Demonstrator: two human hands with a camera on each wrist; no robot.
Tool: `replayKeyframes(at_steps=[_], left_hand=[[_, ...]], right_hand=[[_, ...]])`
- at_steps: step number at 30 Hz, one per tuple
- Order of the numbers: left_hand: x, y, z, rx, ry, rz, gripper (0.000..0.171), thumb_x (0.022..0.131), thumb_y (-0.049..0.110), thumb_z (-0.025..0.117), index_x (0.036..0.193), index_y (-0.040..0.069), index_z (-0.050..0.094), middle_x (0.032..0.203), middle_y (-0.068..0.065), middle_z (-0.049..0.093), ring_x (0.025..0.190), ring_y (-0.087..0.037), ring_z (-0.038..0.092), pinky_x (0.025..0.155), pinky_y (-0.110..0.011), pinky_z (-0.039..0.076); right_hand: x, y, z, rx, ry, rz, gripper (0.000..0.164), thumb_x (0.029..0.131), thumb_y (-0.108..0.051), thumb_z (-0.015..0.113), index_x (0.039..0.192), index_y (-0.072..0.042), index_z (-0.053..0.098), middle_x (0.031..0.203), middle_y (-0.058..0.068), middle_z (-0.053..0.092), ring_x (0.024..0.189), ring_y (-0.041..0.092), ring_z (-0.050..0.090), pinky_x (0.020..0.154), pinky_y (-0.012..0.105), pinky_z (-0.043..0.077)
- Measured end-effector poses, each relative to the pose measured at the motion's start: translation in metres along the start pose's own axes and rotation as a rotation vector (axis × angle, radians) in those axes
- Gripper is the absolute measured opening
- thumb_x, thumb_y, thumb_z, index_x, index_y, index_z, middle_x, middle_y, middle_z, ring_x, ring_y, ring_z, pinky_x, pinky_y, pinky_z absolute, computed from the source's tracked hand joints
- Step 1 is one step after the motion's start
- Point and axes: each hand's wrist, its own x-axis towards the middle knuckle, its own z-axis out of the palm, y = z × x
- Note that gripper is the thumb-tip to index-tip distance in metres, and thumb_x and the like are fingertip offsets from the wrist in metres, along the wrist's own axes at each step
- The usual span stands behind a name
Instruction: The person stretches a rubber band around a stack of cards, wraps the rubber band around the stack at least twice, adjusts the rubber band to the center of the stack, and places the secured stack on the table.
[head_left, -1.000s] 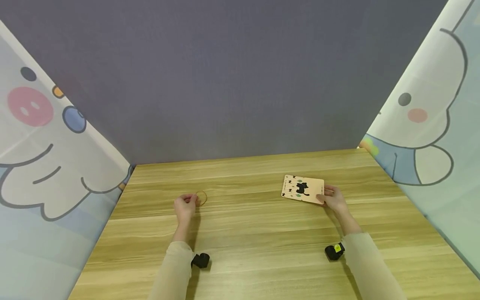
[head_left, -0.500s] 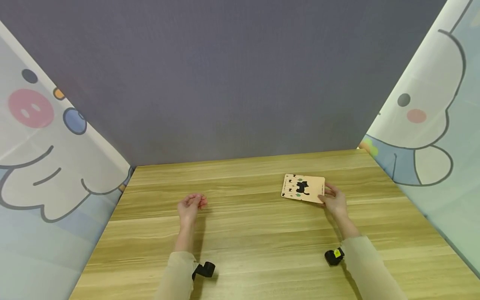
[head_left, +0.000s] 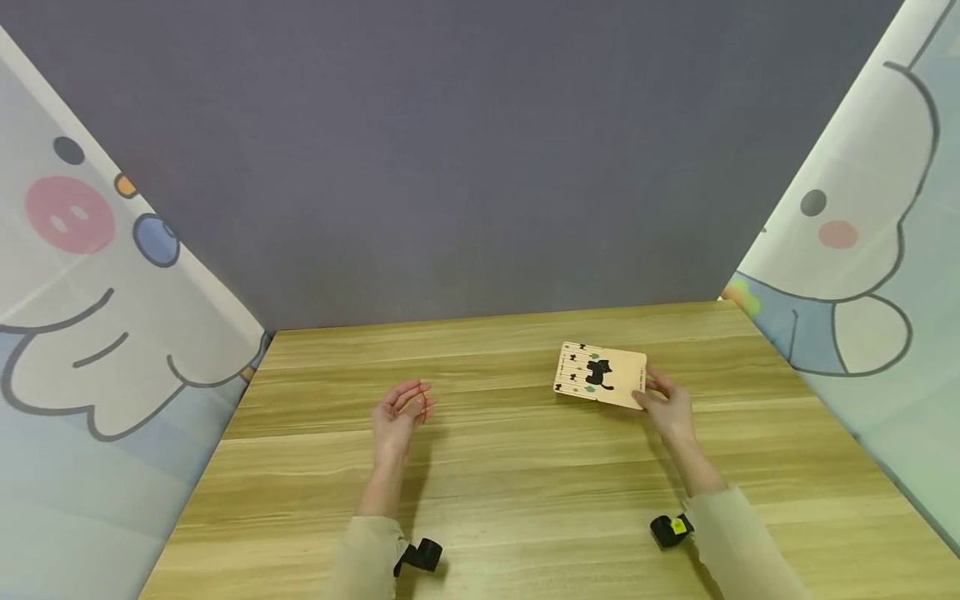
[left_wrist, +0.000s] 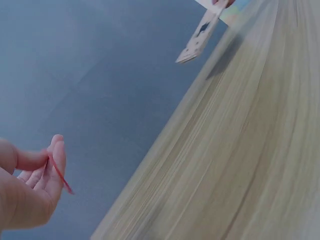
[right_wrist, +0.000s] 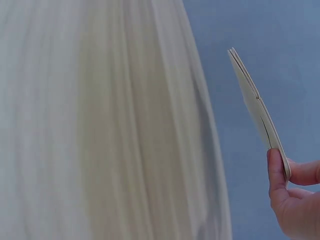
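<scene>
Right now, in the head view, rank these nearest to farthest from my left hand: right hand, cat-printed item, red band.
1. Red band: pinched in your left hand.
2. Cat-printed item: off to the right.
3. Right hand: beyond, gripping that item's right edge.

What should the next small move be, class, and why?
Probably move the left hand toward the cat-printed card: that hand pinches a thin reddish band, the right hand holds the card by one end, leaving the other end free, and band and card are apart.
</scene>
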Motion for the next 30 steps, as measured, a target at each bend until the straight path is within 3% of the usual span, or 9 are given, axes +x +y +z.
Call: replayKeyframes(at_steps=[5,10,15,20,25,30], left_hand=[[-0.004,-0.001,0.006,-0.004,-0.024,0.036,0.048,0.075,0.003,0.069,0.115,-0.008,0.045,0.109,-0.023,0.057,0.082,-0.035,0.062,0.057,-0.038,0.054],[-0.006,-0.004,0.009,-0.018,-0.034,0.065,0.033,0.075,0.005,0.07,0.101,-0.002,0.051,0.111,-0.025,0.056,0.083,-0.037,0.061,0.056,-0.039,0.053],[-0.006,-0.007,0.012,-0.003,-0.054,0.107,0.027,0.078,0.009,0.068,0.1,-0.003,0.058,0.111,-0.024,0.056,0.083,-0.036,0.061,0.059,-0.037,0.054],[-0.006,-0.009,0.017,-0.008,-0.046,0.181,0.027,0.079,0.007,0.067,0.102,-0.005,0.061,0.109,-0.027,0.056,0.081,-0.034,0.062,0.061,-0.036,0.053],[-0.004,-0.013,0.02,0.051,-0.043,0.286,0.027,0.077,0.003,0.067,0.102,-0.004,0.063,0.104,-0.023,0.06,0.079,-0.032,0.062,0.065,-0.034,0.053],[-0.002,-0.018,0.024,0.073,-0.051,0.35,0.032,0.072,-0.003,0.07,0.103,-0.004,0.064,0.1,-0.021,0.062,0.08,-0.032,0.062,0.068,-0.037,0.052]], right_hand=[[-0.009,-0.007,0.005,0.038,-0.028,-0.029,0.055,0.085,0.008,0.049,0.135,0.004,0.026,0.121,0.025,0.034,0.074,-0.006,0.054,0.071,0.012,0.047],[-0.016,-0.017,0.015,0.085,-0.012,-0.036,0.055,0.084,0.009,0.052,0.134,0.003,0.031,0.118,0.023,0.038,0.071,-0.002,0.056,0.066,0.014,0.049],[-0.019,-0.024,0.026,0.126,-0.02,-0.042,0.056,0.082,0.011,0.052,0.134,0.0,0.033,0.115,0.017,0.04,0.071,-0.001,0.058,0.064,0.016,0.05],[-0.024,-0.031,0.036,0.179,-0.05,-0.062,0.057,0.082,0.013,0.051,0.134,0.0,0.032,0.114,0.015,0.039,0.073,0.001,0.058,0.064,0.016,0.05],[-0.027,-0.037,0.046,0.244,-0.071,-0.071,0.057,0.081,0.015,0.051,0.134,0.001,0.032,0.113,0.017,0.039,0.073,0.004,0.059,0.064,0.021,0.052],[-0.028,-0.038,0.053,0.302,-0.075,-0.092,0.058,0.08,0.017,0.051,0.133,0.002,0.033,0.111,0.02,0.04,0.073,0.007,0.059,0.064,0.025,0.053]])
